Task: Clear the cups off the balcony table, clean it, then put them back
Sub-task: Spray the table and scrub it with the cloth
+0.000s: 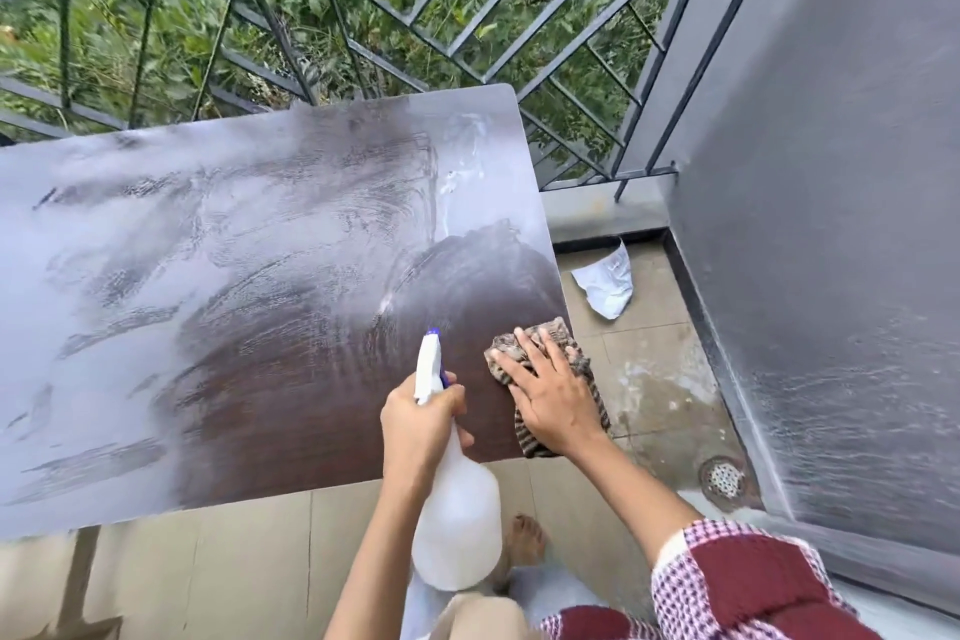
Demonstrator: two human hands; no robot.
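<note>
My left hand (421,424) grips the bottle (457,525); right hand (553,400) presses the cloth (558,332), fingers (514,364) flat, unwiped counter (208,276) lying left

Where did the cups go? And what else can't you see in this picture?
- Cups: none in the head view; they must be outside the frame.
- Table: its left end is cut off by the picture's edge.
- Cloth: mostly covered by the right hand.
- Spray bottle: trigger hidden by the left hand.
- White scrap on the floor: too crumpled to identify.
</note>
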